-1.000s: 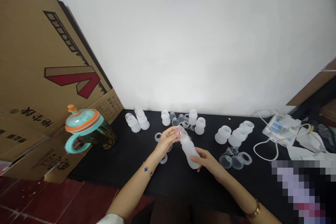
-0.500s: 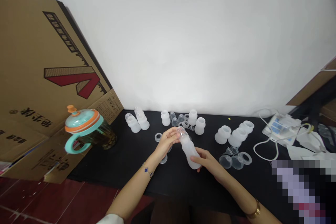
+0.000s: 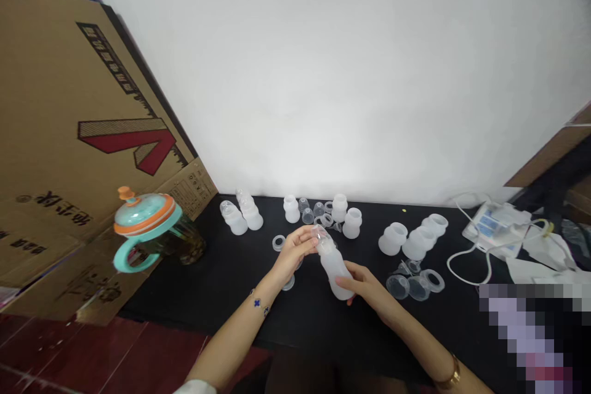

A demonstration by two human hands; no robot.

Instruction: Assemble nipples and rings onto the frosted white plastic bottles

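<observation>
at black table (image 3: 207, 283), white bottle (image 3: 332, 268) aslant, clear cap (image 3: 324, 237) away-left

Carton (image 3: 50, 104) left of jug (image 3: 148, 212), bottle (image 3: 333, 268) at centre, cable (image 3: 490, 269) right, wall (image 3: 323, 74) behind table (image 3: 207, 283)

On my feed the waisted white bottle (image 3: 332, 265) shows smooth, frosted plastic, its clear domed cap (image 3: 324, 236) glossier plastic. The black table (image 3: 207, 295) looks matt, possibly cloth-covered; I can't be sure. Along its left edge I see a turquoise-and-orange jug lid (image 3: 146, 212) in shiny plastic and a brown box (image 3: 46, 98) of matt cardboard.
</observation>
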